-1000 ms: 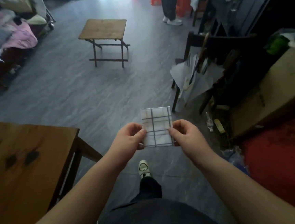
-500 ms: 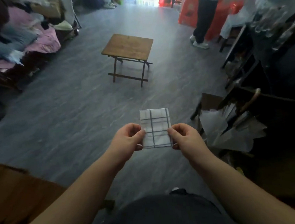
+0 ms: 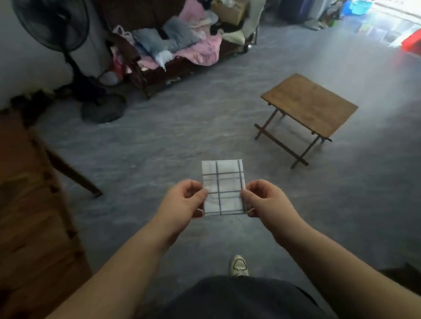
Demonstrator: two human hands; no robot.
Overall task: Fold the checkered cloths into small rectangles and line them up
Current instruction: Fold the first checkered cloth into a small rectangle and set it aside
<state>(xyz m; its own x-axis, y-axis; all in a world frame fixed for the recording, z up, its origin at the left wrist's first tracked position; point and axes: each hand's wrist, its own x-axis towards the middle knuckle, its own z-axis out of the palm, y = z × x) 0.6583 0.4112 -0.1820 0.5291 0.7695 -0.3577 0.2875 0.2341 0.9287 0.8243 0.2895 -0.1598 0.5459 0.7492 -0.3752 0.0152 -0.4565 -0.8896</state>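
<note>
— What is seen nearest, and how many of each?

— One dark-clad lap is seen at the bottom edge, and one pale shoe [image 3: 238, 265] is planted on the grey floor [image 3: 152, 144] just beyond it. Two bare forearms are stretched forward.

— And the hands?

— Two are counted. The left edge of one checkered cloth [image 3: 224, 187] is pinched by the left hand [image 3: 182, 203] between thumb and curled fingers. The right edge is clamped the same way by the right hand [image 3: 265, 200]. The cloth is held in the air above the floor, between the two hands. It is folded into one small upright rectangle, white with dark lines.

— What is placed farther out?

— One dark wooden surface [image 3: 17, 201] is seen at the left, blurred, with one slanted leg shown. Beyond the hands to the right, one small wooden folding table [image 3: 311, 104] is stood on crossed legs, well apart from the cloth.

— And at the back?

— One black pedestal fan [image 3: 52, 23] is stood by the wall at the left. Beside it, one dark wooden bench [image 3: 134, 66] is heaped with pink, grey and white clothes [image 3: 194, 46], too jumbled to be counted. One cardboard box [image 3: 229, 10] is set among them.
</note>
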